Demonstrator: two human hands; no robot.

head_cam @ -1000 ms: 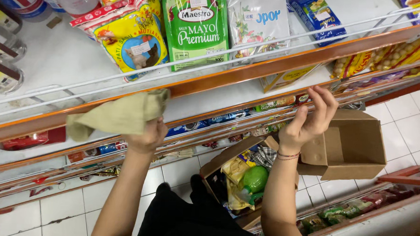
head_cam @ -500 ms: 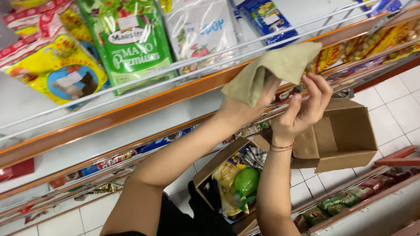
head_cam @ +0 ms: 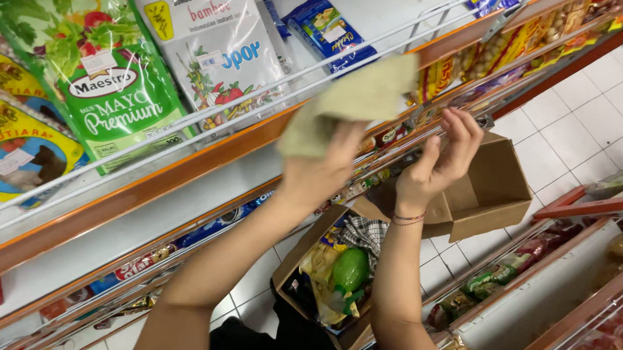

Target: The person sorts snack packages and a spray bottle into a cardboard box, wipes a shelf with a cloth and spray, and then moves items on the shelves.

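My left hand (head_cam: 322, 172) grips an olive-green cloth (head_cam: 353, 103) and holds it against the orange front edge (head_cam: 207, 160) of a white shop shelf. Just to its right, my right hand (head_cam: 438, 159) is raised with fingers curled and apart, holding nothing, a thin bracelet on its wrist. It hovers close to the shelf rail beside the cloth. Standing on the shelf above are a green pouch (head_cam: 109, 89), a white pouch (head_cam: 226, 52) and a blue packet (head_cam: 328, 32).
An open cardboard box (head_cam: 489, 193) and another box (head_cam: 335, 281) holding a green bottle and packets sit on the white tiled floor below. A yellow bag (head_cam: 15, 151) lies at the left. Lower shelves with packets run at the right (head_cam: 551, 290).
My left hand has swept the cloth rightward along the shelf edge, from the left part to beside my right hand. The view has shifted right with it.
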